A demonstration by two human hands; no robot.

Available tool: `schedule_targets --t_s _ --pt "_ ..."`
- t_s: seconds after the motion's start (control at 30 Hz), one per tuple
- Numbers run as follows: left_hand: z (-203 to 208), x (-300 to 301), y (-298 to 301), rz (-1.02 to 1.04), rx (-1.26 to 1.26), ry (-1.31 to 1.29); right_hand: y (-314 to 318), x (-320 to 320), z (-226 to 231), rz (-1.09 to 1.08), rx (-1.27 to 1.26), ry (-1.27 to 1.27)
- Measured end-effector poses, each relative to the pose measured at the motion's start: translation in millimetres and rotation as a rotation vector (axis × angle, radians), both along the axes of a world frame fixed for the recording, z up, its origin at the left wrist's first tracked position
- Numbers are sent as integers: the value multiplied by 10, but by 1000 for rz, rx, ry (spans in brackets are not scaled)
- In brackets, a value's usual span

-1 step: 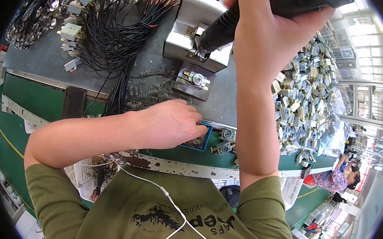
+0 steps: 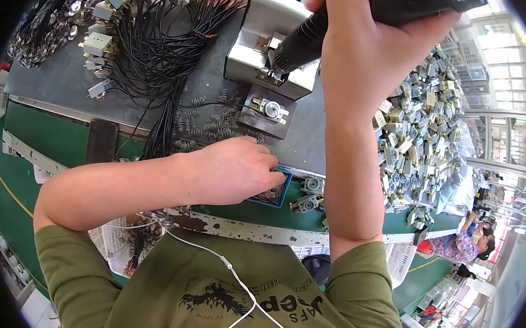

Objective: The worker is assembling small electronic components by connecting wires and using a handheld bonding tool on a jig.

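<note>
Black power tool (image 2: 303, 44) stays gripped in right hand (image 2: 365, 58), left hand (image 2: 238, 167) unmoved, hold unclear.

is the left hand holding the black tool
No, the right hand grips the black tool; the left hand is at the blue tray.

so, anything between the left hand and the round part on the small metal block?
Nothing visible. Left hand is at the blue tray, on the near side of the metal block with the round part. Loose coiled springs lie left of the block; the black tool in the right hand is at the larger metal fixture beyond.
</note>
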State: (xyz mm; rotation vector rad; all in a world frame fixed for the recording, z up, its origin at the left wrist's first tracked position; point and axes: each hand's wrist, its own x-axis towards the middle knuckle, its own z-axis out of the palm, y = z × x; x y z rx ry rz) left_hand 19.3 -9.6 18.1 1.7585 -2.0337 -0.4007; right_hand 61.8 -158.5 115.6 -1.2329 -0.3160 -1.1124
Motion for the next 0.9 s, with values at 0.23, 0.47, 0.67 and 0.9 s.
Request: schedule_targets --t_s 0.23,0.47,0.67,0.9 --pt "6 25 39 10 -17 -15 81 -180 114 -168 -98 317" --pt "228 286 43 259 -141 -56 -2 -280 38 3 -71 200" --pt "59 608 26 454 -247 -89 -181 -310 -146 83 -165 -5" --pt "-128 580 -61 442 -290 -202 -20 -521 -182 19 -88 130"
